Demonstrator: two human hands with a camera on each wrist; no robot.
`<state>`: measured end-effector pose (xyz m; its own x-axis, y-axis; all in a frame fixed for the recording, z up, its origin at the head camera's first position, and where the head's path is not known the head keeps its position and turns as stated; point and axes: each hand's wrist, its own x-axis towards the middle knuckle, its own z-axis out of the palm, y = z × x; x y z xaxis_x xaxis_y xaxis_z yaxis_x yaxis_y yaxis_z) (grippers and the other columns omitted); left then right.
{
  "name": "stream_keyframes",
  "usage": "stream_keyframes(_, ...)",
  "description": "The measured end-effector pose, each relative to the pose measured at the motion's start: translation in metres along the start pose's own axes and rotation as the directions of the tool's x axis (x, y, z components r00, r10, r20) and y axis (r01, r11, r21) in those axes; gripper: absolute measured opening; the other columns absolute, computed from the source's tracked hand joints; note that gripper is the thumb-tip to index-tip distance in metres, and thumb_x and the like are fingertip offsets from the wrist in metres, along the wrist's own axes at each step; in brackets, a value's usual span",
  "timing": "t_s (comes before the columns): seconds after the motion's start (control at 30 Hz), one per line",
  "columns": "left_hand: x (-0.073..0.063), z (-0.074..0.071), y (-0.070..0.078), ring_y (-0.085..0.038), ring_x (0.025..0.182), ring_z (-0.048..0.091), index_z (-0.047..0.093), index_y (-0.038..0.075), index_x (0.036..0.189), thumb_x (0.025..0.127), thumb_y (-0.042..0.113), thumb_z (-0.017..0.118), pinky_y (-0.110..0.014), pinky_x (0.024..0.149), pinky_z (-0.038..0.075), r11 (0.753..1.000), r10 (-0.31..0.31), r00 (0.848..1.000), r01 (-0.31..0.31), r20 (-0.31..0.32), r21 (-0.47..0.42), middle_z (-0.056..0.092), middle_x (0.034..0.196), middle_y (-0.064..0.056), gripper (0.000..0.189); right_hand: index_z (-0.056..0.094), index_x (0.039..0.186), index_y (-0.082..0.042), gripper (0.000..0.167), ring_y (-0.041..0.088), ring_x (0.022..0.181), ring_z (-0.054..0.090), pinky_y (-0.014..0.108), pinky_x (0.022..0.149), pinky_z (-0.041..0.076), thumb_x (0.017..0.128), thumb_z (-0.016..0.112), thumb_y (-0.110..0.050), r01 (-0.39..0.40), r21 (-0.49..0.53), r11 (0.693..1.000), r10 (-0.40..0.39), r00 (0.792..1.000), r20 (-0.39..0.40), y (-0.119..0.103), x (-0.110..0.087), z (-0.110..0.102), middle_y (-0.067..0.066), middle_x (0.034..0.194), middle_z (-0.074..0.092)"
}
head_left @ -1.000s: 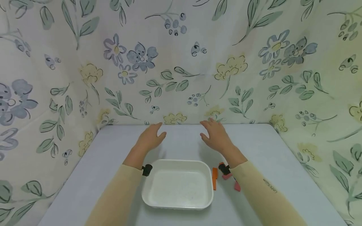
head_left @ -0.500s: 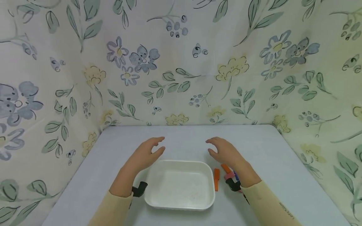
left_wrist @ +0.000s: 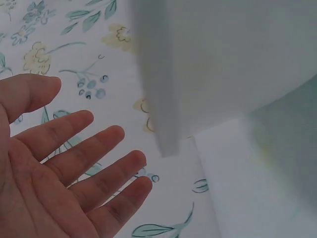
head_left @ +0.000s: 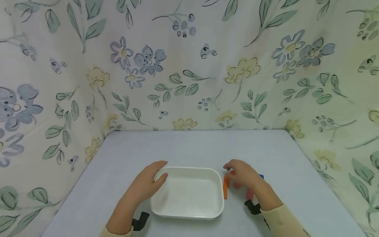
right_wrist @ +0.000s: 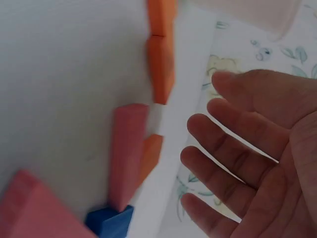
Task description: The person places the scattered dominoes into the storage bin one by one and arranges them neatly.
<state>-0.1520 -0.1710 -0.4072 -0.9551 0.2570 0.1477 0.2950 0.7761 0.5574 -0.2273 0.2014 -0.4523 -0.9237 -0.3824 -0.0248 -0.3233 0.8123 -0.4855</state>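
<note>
From the head view, we see a white tray [head_left: 189, 197] on the table [head_left: 189, 148], with two orange blocks [head_left: 225, 193] just beside its right side. The left hand [head_left: 148, 179] is held with thumb and fingers apart, overlapping the tray's far left corner; whether it touches, we cannot tell. If that hand comes down carelessly, we judge it could catch the rim and shift the tray. The right hand [head_left: 241, 172] hangs over the blocks, fingers bent a little, and hides several of them, so we might misjudge which one lies beneath. The black wrist camera [head_left: 252, 207] sits near a pink block [head_left: 250, 194]; a low sweep could knock it.

From the left wrist, we find the palm bare and the fingers spread. The tray's blurred wall fills the upper right, so we cannot read the gap there.

From the right wrist, we see loosely parted fingers with nothing between them. A long pink block [right_wrist: 128, 156] lies against a blue block [right_wrist: 111, 222], and a further orange block [right_wrist: 151, 156] shows behind it. Packed so closely, neighbours could be dragged along by a wide grasp.
</note>
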Motion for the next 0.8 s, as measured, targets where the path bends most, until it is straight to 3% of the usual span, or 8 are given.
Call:
stream_keyframes(0.23, -0.012, 0.013, -0.011, -0.035, 0.141, 0.039, 0.046, 0.004, 0.149, 0.102, 0.020, 0.059, -0.056, 0.114, 0.033, 0.998, -0.035, 0.999, 0.034, -0.026, -0.057, 0.045, 0.152, -0.014, 0.051, 0.078, 0.102, -0.007, 0.025, 0.014, 0.080, 0.052, 0.033, 0.072, 0.052, 0.081, 0.083, -0.019, 0.103, -0.069, 0.992, -0.102, 0.995, 0.009, 0.009, -0.004, 0.008, -0.004, 0.088, 0.064)
stream_keyframes(0.43, -0.022, 0.024, -0.025, -0.034, 0.142, 0.038, 0.045, 0.005, 0.150, 0.103, 0.012, 0.055, -0.055, 0.114, 0.032, 0.992, -0.056, 0.998, 0.054, -0.021, -0.118, 0.043, 0.154, -0.012, 0.049, 0.079, 0.097, -0.008, 0.026, 0.014, 0.077, 0.049, 0.029, 0.065, 0.048, 0.077, 0.087, -0.023, 0.157, -0.086, 0.984, -0.157, 0.988, 0.017, 0.008, -0.006, 0.012, -0.007, 0.082, 0.061)
stream_keyframes(0.6, -0.027, 0.038, -0.040, -0.029, 0.139, 0.043, 0.050, 0.007, 0.147, 0.099, 0.000, 0.057, -0.048, 0.110, 0.039, 0.993, -0.001, 0.993, -0.013, -0.118, -0.118, 0.047, 0.151, -0.008, 0.049, 0.078, 0.098, -0.011, 0.026, 0.013, 0.081, 0.050, 0.031, 0.070, 0.050, 0.077, 0.087, -0.025, 0.119, -0.109, 0.987, -0.119, 0.993, 0.002, 0.008, -0.007, 0.014, -0.009, 0.084, 0.061)
stream_keyframes(0.8, -0.027, 0.051, -0.049, -0.027, 0.137, 0.046, 0.055, 0.003, 0.142, 0.091, -0.013, 0.053, -0.047, 0.106, 0.044, 0.987, 0.091, 0.970, -0.119, -0.227, -0.112, 0.049, 0.149, -0.005, 0.054, 0.078, 0.099, -0.012, 0.023, 0.014, 0.085, 0.052, 0.034, 0.074, 0.052, 0.079, 0.086, -0.021, 0.100, -0.111, 0.989, -0.102, 0.995, -0.013, 0.011, -0.009, 0.014, -0.009, 0.087, 0.063)
